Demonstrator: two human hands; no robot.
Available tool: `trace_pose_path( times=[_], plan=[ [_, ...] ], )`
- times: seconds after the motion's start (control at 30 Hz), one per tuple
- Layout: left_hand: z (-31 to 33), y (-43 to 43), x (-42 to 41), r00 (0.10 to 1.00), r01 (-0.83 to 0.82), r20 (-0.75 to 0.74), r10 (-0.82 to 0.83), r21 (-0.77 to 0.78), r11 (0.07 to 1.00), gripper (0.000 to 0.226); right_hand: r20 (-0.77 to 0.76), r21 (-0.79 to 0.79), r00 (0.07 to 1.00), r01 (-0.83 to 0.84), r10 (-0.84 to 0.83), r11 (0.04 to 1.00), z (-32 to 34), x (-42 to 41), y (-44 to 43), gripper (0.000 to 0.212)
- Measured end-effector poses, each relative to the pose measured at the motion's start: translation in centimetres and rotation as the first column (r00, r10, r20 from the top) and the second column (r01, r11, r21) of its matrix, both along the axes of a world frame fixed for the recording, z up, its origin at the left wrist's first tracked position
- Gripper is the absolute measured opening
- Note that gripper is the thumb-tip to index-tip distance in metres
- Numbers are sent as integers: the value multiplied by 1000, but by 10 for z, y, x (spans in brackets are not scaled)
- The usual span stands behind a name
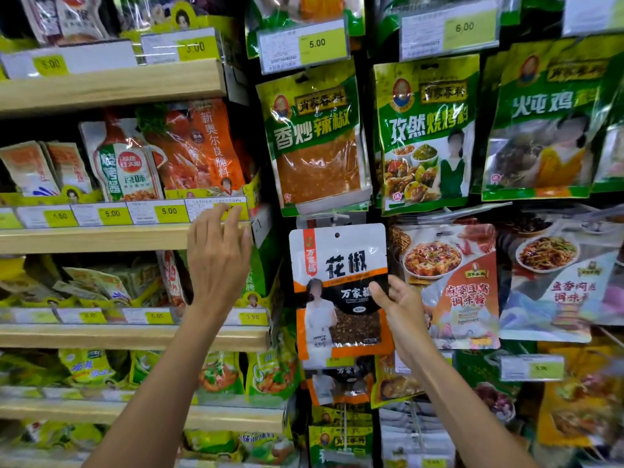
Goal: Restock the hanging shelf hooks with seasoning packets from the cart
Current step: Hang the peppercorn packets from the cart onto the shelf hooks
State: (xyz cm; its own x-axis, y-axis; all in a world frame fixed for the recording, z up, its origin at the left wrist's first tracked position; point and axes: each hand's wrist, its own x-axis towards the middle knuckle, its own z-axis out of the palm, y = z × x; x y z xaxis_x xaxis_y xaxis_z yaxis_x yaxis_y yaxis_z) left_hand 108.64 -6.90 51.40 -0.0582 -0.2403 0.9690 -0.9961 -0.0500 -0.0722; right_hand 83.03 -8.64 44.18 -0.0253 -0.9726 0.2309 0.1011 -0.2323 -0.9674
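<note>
Packet [341,292] up among the hanging rows, pinched in your right hand [401,305].
Head view: you held the packet upright by its right edge, thumb on the front, just below the green pouch [314,136]. Your left hand [217,255] was raised, fingers loosely spread and holding nothing, before the shelf [101,239] edge. Whether the packet sat on a hook could not be told.
</note>
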Motion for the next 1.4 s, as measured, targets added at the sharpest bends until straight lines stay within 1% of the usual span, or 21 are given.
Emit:
trace_pose_path(
  times=[0.1, 0.17, 0.27, 0.37, 0.4, 0.6, 0.67, 0.7, 0.77, 0.83, 0.9, 1.0, 1.1, 1.23, 1.3, 1.33, 1.4],
  plan=[
    [-6, -12, 6, 1000, 24, 13, -23, -46, 999, 28, 11, 31, 1000, -9, 9, 999, 5, 1, -8, 54],
    [-10, -17, 8, 999, 47, -9, -48, -71, 996, 28, 16, 21, 1000, -1, 0, 1000, 7, 2, -13, 57],
    [-18, -20, 10, 996, 81, -24, -83, -76, 994, 28, 26, 26, 1000, 14, -14, 1000, 7, 5, -16, 53],
    [-24, -21, 12, 993, 113, -20, -115, -58, 992, 29, 16, 17, 999, 42, -42, 999, 10, 9, -17, 35],
    [-24, -21, 14, 993, 119, -20, -120, -55, 991, 30, 13, 17, 998, 55, -55, 998, 11, 11, -18, 32],
    [-24, -21, 17, 992, 124, 9, -124, -54, 991, 31, -11, 42, 991, 133, -133, 990, 7, 20, -31, 39],
    [-24, -21, 17, 993, 120, 9, -120, -48, 992, 32, -14, 42, 983, 182, -181, 982, 10, 25, -41, 46],
    [-24, -20, 17, 993, 117, 6, -117, -44, 992, 32, -13, 45, 980, 199, -198, 979, 12, 28, -48, 46],
    [-24, -19, 17, 994, 111, 3, -111, -35, 993, 33, -56, 49, 975, 217, -214, 975, 15, 34, -63, 35],
    [-23, -18, 16, 994, 109, 1, -109, -24, 994, 33, -114, 48, 964, 247, -240, 968, 18, 39, -77, 34],
    [-22, -17, 15, 994, 111, -4, -111, -14, 994, 32, -170, 35, 947, 281, -271, 959, 19, 42, -89, 29],
    [-21, -13, 13, 994, 113, -8, -113, 4, 994, 31, -220, 43, 934, 298, -282, 954, 20, 43, -97, 29],
    [-18, -6, 10, 995, 102, -16, -102, -2, 995, 32, -286, -11, 916, 291, -282, 957, 18, 38, -85, 31],
    [-23, 5, -13, 993, 115, 16, -114, -44, 992, 31, -318, -175, 904, 239, -285, 955, 13, 27, -39, 41],
    [-34, 10, -37, 985, 173, 33, -171, -49, 984, 30, -297, -236, 925, 169, -237, 957, 6, 14, -10, 39],
    [-42, 12, -52, 976, 216, 22, -216, -37, 976, 30, -277, -238, 940, 132, -198, 962, 0, 4, 5, 37],
    [-62, 17, -89, 949, 312, -48, -311, 25, 950, 32, -246, -219, 953, 126, -179, 968, -14, -26, 31, 32]
  ],
)
